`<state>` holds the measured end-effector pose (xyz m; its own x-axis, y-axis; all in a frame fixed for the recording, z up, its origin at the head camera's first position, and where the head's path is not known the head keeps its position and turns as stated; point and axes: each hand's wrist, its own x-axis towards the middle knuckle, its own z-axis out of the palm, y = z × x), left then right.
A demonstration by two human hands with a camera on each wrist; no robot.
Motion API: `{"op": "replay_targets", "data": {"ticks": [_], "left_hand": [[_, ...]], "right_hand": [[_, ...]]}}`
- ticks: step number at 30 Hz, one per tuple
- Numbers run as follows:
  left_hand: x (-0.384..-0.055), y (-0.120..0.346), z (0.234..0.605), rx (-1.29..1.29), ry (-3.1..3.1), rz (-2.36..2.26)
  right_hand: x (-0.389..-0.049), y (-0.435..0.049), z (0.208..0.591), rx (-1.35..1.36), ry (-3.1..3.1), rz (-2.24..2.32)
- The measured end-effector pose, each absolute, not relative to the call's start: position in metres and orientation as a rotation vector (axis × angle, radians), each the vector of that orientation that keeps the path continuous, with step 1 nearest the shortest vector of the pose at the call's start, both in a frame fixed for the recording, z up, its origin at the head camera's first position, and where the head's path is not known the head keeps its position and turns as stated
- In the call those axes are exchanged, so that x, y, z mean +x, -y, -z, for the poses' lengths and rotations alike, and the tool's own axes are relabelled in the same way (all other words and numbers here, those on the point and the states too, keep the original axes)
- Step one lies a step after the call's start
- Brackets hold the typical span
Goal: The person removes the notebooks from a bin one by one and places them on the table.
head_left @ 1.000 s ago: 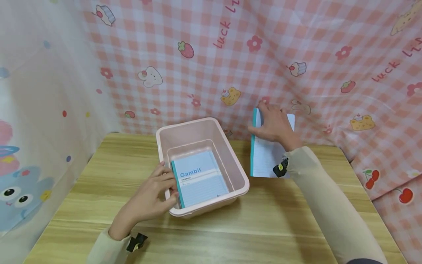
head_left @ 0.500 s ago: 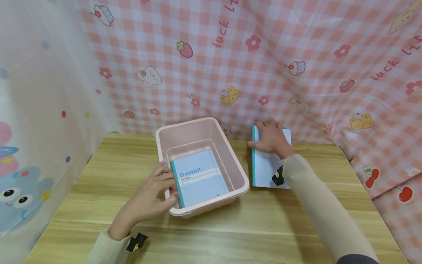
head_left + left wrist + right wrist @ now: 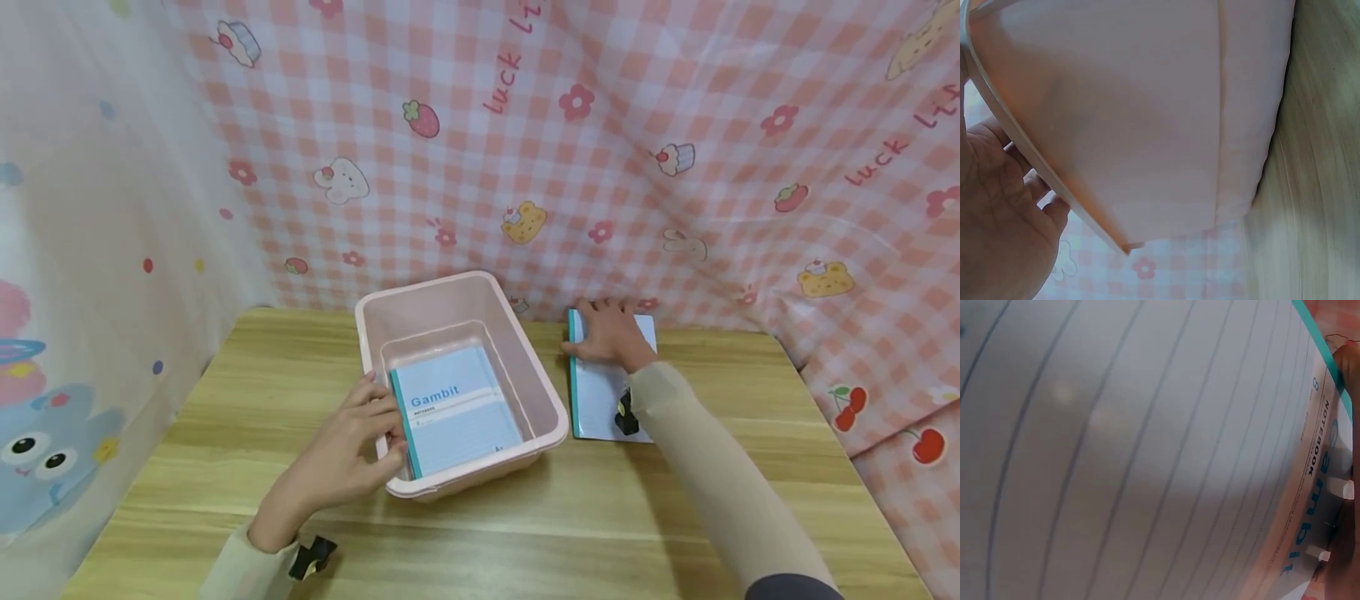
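Note:
My left hand (image 3: 348,442) grips the left rim of a pale pink plastic bin (image 3: 528,358). In the left wrist view its fingers (image 3: 1016,156) hook over the rim (image 3: 1029,147). Inside the bin lies a light blue notebook (image 3: 457,417) with a teal spine and "Gambit" on the cover. To the bin's right, a second such notebook (image 3: 592,400) lies flat near the table's back edge. My right hand (image 3: 613,333) holds it, thumb at the teal spine and fingertips at the top edge. The ruled cover (image 3: 1147,456) fills most of the right wrist view.
Under everything is a wood-grain table (image 3: 525,533). A pink checked cloth (image 3: 465,150) hangs right behind its back edge, and a pale printed curtain (image 3: 112,208) hangs along the left. Black wrist mounts sit at both sleeves.
The right hand has brought the second notebook down and towards me, from tilted against the back cloth to flat on the table. The left hand and bin have stayed put.

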<state>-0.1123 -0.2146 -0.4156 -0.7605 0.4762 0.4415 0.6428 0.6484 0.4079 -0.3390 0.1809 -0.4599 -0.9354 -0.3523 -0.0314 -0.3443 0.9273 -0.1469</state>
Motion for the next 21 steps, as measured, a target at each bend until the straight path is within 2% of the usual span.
{"op": "replay_targets", "data": {"ticks": [21], "left_hand": [[-0.113,0.215,0.417,-0.908,2.563,0.817]], "right_hand": [[-0.336,-0.184,0.482,-0.587,-3.022,0.261]]}}
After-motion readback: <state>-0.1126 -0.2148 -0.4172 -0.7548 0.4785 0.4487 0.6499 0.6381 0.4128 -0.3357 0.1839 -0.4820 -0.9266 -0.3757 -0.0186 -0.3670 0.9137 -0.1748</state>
